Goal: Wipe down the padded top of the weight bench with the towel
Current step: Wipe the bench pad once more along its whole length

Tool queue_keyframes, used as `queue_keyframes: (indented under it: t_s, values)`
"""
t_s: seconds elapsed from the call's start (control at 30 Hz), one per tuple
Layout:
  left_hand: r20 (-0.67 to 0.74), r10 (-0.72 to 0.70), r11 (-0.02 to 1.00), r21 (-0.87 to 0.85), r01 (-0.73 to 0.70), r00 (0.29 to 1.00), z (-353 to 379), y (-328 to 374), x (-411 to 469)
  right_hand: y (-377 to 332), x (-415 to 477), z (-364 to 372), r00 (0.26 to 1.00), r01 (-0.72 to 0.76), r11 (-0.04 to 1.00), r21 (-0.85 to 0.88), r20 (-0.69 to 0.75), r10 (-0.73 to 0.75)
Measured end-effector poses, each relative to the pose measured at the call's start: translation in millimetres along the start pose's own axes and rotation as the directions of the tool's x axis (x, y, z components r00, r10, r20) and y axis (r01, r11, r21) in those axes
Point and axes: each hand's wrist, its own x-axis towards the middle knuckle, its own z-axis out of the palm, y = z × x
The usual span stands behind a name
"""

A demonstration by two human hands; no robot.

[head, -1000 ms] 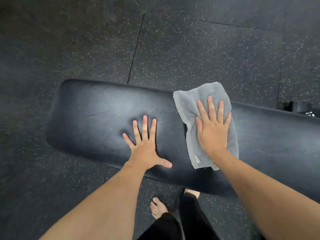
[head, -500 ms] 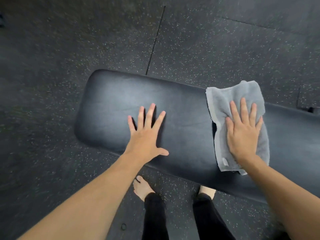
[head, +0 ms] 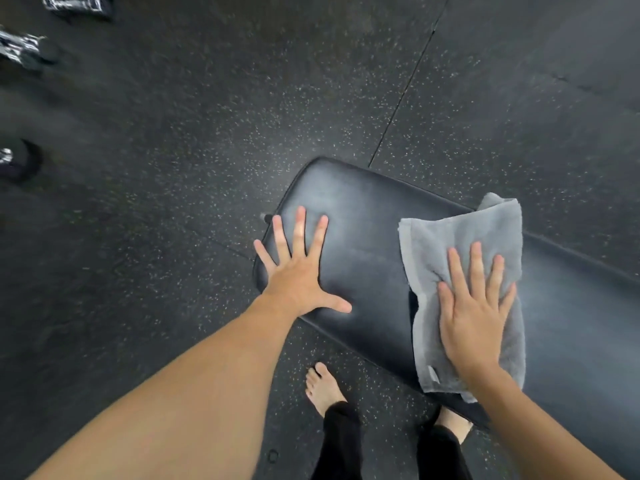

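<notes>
The black padded bench top (head: pixel 367 258) runs from the middle of the view to the right edge, its rounded left end in sight. A grey towel (head: pixel 450 233) lies folded across the pad, slightly bunched near my fingers. My right hand (head: pixel 474 306) presses flat on the towel, fingers together, holding it against the pad. My left hand (head: pixel 298 275) rests flat on the bare pad at its left end, fingers spread, holding nothing. A hand's width of bare pad separates the towel from my left hand.
Speckled black rubber floor tiles surround the bench, with a seam (head: pixel 401 95) running up from its far edge. My bare feet (head: pixel 322 386) stand at the bench's near side. Dark gym items (head: pixel 20 50) (head: pixel 17 161) lie at the far left.
Both hands have slid left along the pad; my left hand now sits at the bench's left end and the towel follows under my right hand. The view has swung left.
</notes>
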Motion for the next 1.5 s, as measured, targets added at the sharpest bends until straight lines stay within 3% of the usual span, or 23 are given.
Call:
queue_keyframes:
  t_s: [0.2, 0.47, 0.7, 0.8, 0.9, 1.0, 1.13, 1.23, 1.37, 1.5]
  values:
    - [-0.023, 0.026, 0.999, -0.018, -0.026, 0.999, 4.4, -3.1, 0.8, -35.3, 8.6, 1.1, 0.999, -0.045, 0.999, 0.007, 0.017, 0.045]
    - [-0.074, 0.070, 0.997, -0.039, -0.073, 0.995, 7.9, -6.2, 0.2, -160.8, 71.5, 27.2, 0.991, 0.136, 0.991, 0.002, -0.010, -0.136]
    - [-0.067, 0.150, 0.980, -0.121, -0.157, 0.986, 3.3, -16.1, -2.3, -140.1, 25.6, 31.0, 0.984, 0.179, 0.983, -0.032, -0.015, -0.179]
    - [-0.238, 0.185, 0.933, -0.263, -0.247, 0.953, 2.2, -36.9, -10.3, -133.7, -25.5, 39.0, 0.988, 0.151, 0.987, -0.052, 0.001, -0.151]
    - [-0.432, 0.098, 0.833, -0.458, -0.312, 0.896, -3.4, -58.3, -20.7, -139.9, -60.7, 47.1, 0.989, 0.147, 0.987, -0.060, 0.026, -0.146]
    - [-0.533, 0.021, 0.823, -0.471, -0.318, 0.846, -16.2, -71.6, -28.2, -162.4, -61.8, 53.0, 0.983, 0.181, 0.983, -0.043, 0.051, -0.178]
    - [-0.626, -0.098, 0.835, -0.475, -0.279, 0.774, -31.3, -79.3, -33.6, -213.9, -22.5, 58.2, 0.916, 0.396, 0.914, -0.083, 0.102, -0.388]
    - [-0.645, -0.091, 0.853, -0.444, -0.275, 0.759, -35.3, -78.5, -38.1, -236.3, 33.6, 50.5, 0.844, 0.531, 0.842, -0.092, 0.140, -0.517]
    - [-0.604, 0.060, 0.899, -0.313, -0.306, 0.795, -35.9, -64.7, -43.1, -226.6, 117.4, 23.5, 0.912, 0.394, 0.916, -0.072, 0.155, -0.380]
    - [-0.560, 0.107, 0.899, -0.299, -0.320, 0.821, -34.5, -39.6, -40.7, -176.7, 131.3, 4.7, 0.946, 0.299, 0.953, -0.054, 0.150, -0.288]
